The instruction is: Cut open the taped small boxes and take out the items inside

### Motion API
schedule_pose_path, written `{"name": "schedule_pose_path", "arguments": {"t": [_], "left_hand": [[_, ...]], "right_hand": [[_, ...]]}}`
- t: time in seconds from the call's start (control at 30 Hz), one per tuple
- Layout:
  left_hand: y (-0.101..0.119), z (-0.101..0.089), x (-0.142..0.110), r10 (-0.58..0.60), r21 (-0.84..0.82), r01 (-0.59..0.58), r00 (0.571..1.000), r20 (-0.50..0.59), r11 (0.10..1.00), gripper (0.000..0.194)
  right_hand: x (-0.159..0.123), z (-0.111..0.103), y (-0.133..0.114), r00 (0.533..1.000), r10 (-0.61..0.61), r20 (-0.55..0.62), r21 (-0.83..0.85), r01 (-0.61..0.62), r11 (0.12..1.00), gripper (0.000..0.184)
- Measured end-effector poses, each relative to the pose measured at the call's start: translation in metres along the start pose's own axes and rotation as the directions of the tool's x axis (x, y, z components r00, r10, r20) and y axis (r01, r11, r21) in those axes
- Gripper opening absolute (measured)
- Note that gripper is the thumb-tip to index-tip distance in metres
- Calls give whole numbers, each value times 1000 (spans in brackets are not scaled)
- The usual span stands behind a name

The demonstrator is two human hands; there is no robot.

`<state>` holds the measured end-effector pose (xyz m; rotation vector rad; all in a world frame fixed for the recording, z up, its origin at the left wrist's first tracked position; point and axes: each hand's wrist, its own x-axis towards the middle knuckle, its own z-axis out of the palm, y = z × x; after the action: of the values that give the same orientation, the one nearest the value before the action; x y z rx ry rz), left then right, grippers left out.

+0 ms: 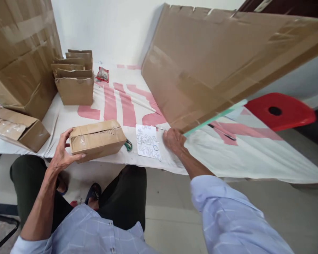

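My left hand (pixel 61 152) grips the near left end of a small closed cardboard box (pixel 99 139), thumb along its front and fingers over its end. The box rests at the table's front edge. My right hand (pixel 174 141) is down on the table with its fingers curled, beside the lower corner of a big cardboard piece (pixel 201 67). What those fingers hold, if anything, is hidden. Just left of it lies a white sheet (pixel 147 141) covered with small loop-like shapes. A small green object (pixel 128 145) sits between box and sheet; I cannot make out its kind.
Several open cardboard boxes (pixel 74 91) stand in a row behind. A red packet (pixel 102 74) lies beside them. Large taped cartons (pixel 23 53) and another small box (pixel 18 128) are at left. A dark thin tool (pixel 222 132) and red stool (pixel 283 111) are at right.
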<state>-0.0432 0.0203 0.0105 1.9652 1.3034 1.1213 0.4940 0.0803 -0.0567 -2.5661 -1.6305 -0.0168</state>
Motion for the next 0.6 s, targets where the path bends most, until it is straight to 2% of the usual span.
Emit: {"name": "schedule_pose_path", "arguments": {"t": [0.2,0.37,0.43,0.53,0.6], "left_hand": [[1,5,-5,15,1,-15,1000,7,1000,117],[-3,7,-7,-6,-47,7,1000,20,999,130],[-7,7,-8,-19,-86,22,999,38,996,134],[-14,7,-11,-29,-161,42,996,85,986,139],[-17,9,-13,-29,-211,53,993,119,976,140]], "right_hand": [[7,0,5,990,-44,-133,-15,43,999,56],[1,10,10,981,-165,-100,-64,159,985,50],[-1,11,12,977,-172,-124,-39,168,985,47],[0,4,7,957,-149,-247,72,171,983,46],[-1,-7,-6,912,-173,-373,177,253,951,46]]}}
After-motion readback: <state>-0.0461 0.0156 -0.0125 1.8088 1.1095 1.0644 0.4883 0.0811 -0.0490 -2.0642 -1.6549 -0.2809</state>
